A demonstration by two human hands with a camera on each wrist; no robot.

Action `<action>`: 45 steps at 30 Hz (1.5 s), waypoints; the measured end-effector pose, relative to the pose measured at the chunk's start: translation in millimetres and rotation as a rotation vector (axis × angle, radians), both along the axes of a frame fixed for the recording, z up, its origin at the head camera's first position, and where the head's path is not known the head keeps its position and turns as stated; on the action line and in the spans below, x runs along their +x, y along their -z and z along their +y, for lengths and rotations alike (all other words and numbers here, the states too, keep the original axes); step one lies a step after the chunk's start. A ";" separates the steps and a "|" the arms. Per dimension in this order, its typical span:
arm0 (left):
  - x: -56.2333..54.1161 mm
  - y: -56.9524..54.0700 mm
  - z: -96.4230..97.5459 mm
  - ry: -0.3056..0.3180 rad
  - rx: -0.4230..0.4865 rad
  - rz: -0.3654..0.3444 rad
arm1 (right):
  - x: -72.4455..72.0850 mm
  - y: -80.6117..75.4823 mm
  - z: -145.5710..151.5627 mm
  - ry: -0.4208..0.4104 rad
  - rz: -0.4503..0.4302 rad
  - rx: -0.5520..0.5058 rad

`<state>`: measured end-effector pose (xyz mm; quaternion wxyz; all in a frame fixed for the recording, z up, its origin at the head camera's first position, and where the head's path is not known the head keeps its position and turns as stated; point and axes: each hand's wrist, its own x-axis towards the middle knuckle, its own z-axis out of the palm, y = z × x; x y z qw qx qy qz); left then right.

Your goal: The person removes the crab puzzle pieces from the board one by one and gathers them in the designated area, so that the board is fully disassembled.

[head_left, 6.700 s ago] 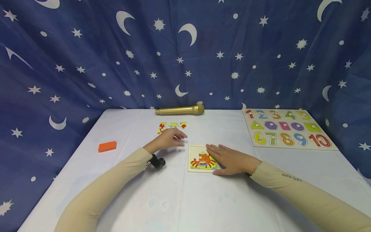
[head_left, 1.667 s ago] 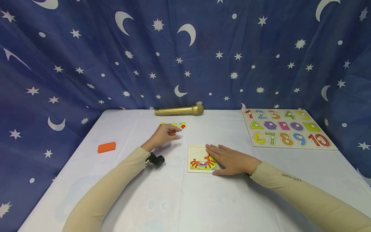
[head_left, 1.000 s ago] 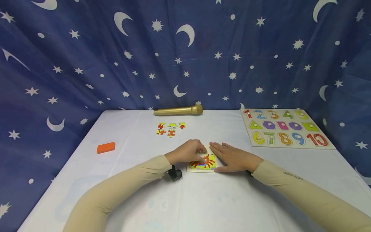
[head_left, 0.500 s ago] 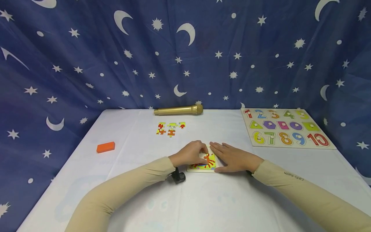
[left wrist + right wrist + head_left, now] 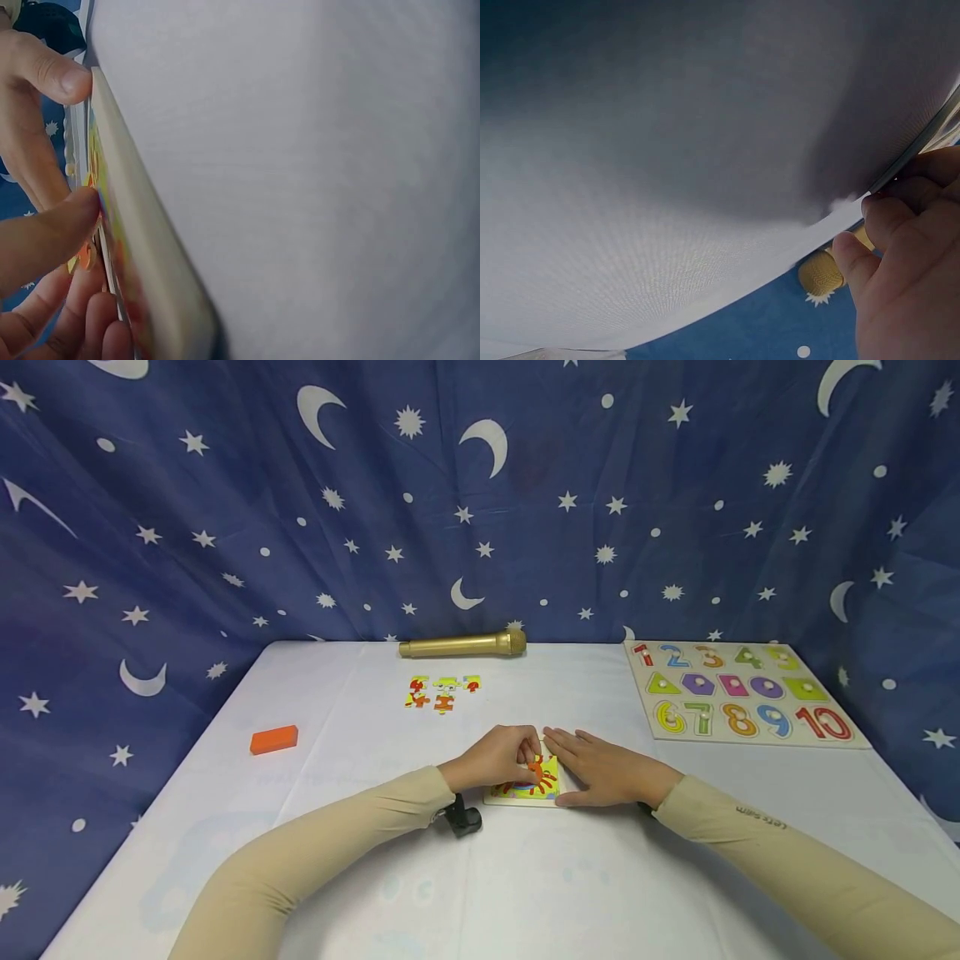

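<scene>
A small square crab jigsaw puzzle lies in a pale wooden tray (image 5: 519,803) at the middle of the table. My left hand (image 5: 493,757) is over its left part, thumb and fingers pinching an orange and yellow puzzle piece (image 5: 87,256) at the tray's surface. Fingers hide much of that piece and the tray's left side. With fingers extended, my right hand (image 5: 600,770) rests along the tray's right edge. Behind the left hand lie several loose puzzle pieces (image 5: 444,702), red, orange and yellow, apart from the tray.
A gold microphone (image 5: 461,646) lies at the table's back edge, before a blue star-patterned curtain (image 5: 480,543). At the right sits a number-and-shape peg board (image 5: 720,697). An orange block (image 5: 273,740) lies at the left.
The crab's orange face piece has left the tray. My left hand has gone from the loose pieces to the tray and now pinches a piece there. My right hand has hardly moved.
</scene>
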<state>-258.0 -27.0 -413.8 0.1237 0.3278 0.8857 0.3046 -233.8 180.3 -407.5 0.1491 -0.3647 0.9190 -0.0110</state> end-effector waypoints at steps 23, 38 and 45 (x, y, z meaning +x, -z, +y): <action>-1.8 0.7 -3.5 -0.017 0.118 -0.044 | 0.0 0.6 -0.7 0.017 -0.005 0.006; -12.5 -2.4 -19.1 -0.051 0.181 -0.065 | -0.5 1.7 -0.2 0.012 0.001 0.018; -33.8 -5.8 -45.5 -0.163 0.187 -0.018 | 0.1 0.3 -0.5 0.000 0.017 0.014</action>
